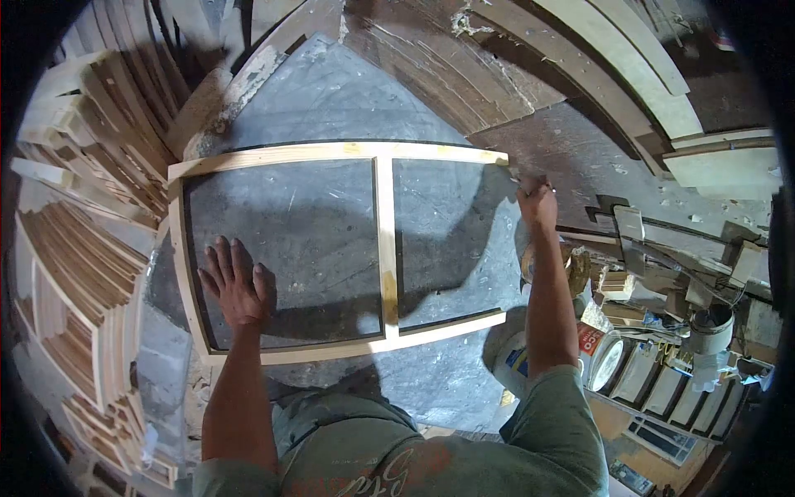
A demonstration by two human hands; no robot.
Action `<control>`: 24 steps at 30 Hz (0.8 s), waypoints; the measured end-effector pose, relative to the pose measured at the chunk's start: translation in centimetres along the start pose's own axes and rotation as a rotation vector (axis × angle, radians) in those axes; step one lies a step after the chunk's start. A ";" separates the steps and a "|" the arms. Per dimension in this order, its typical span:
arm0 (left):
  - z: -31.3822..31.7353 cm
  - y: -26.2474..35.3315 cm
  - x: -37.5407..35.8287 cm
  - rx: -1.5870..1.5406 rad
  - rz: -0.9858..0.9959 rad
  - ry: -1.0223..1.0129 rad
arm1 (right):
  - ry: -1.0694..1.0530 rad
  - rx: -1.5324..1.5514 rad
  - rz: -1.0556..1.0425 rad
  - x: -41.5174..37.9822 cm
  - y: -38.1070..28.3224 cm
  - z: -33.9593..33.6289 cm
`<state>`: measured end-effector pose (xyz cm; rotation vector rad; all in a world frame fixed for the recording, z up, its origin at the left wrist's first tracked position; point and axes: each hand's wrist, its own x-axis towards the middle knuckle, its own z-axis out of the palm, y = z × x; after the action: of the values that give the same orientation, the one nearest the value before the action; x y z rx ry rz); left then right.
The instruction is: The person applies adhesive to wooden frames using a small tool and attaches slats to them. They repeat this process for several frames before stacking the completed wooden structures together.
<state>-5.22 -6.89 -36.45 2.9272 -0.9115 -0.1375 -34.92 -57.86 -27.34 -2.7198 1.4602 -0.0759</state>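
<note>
A pale wooden frame point(386, 224) lies flat on the grey tabletop point(331, 99). It has two long rails, a left end piece and a middle crossbar; its right side has no end piece. My left hand point(236, 286) rests inside the left bay with fingers spread, palm down on the tabletop. Close to the right end of the far rail is my right hand point(538, 203), its fingers curled closed. A small tip pokes out from those fingers toward the rail, too small to make out. Yellowish patches mark the wood near the joints.
Stacks of wooden strips point(108, 132) and more assembled frames point(74, 331) crowd the left side. Long boards point(464, 58) lie at the back right. A white bucket point(603, 356) stands by my right arm, with wood offcuts point(617, 286) beyond it.
</note>
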 end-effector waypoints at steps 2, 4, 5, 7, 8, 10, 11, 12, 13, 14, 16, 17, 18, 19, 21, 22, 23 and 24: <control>0.0 0.1 -0.1 0.015 -0.005 -0.003 | 0.030 0.005 -0.049 0.1 -0.2 -0.6; 0.0 0.1 0.0 0.015 -0.006 0.002 | 0.091 0.035 -0.134 0.3 -0.6 -0.7; 0.0 0.1 0.0 0.008 -0.007 0.007 | 0.145 0.061 -0.156 0.2 -0.9 -0.4; 0.1 0.0 0.0 0.001 -0.004 0.015 | 0.251 0.114 -0.203 0.0 -1.8 1.1; 0.1 0.0 -0.1 0.000 0.001 0.017 | 0.244 0.109 -0.183 -0.2 -1.9 2.1; 0.0 0.1 0.0 0.003 -0.002 0.010 | 0.228 0.098 -0.145 -0.6 -1.8 4.1; -0.3 0.2 0.0 0.008 -0.006 -0.001 | 0.285 0.107 -0.157 -0.6 -1.6 4.9; -0.5 0.3 0.0 0.014 -0.010 -0.011 | 0.294 0.107 -0.105 -0.3 -1.0 5.4; -0.5 0.3 0.0 0.018 -0.015 -0.013 | 0.303 0.107 -0.052 0.0 -1.0 5.3; -0.5 0.4 0.0 0.021 -0.018 -0.016 | 0.313 0.105 0.002 0.1 -1.0 5.1; -0.5 0.5 0.1 0.015 -0.021 -0.023 | 0.362 0.157 0.034 -0.4 -1.6 4.2; -0.5 0.5 0.2 0.007 -0.022 -0.031 | 0.386 0.183 0.049 -0.8 -2.2 3.8; -0.5 0.5 0.1 -0.001 -0.023 -0.038 | 0.382 0.194 0.014 -1.3 -2.6 3.7; -0.5 0.5 0.1 -0.005 -0.018 -0.022 | 0.379 0.206 -0.022 -1.8 -3.1 3.7; -0.4 0.4 0.0 -0.011 0.000 0.011 | 0.354 0.218 -0.066 -2.3 -2.9 4.4; -0.2 0.3 0.0 -0.003 0.003 0.017 | 0.332 0.218 -0.074 -2.2 -2.8 5.2; 0.0 0.2 0.0 0.006 0.006 0.023 | 0.310 0.218 -0.082 -2.1 -2.5 5.9; 0.1 0.2 0.0 0.014 0.011 0.029 | 0.296 0.181 -0.047 -1.5 -2.0 6.3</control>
<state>-5.33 -7.03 -36.57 2.9283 -0.9283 -0.0886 -33.65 -55.33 -33.55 -2.6792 1.3720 -0.6057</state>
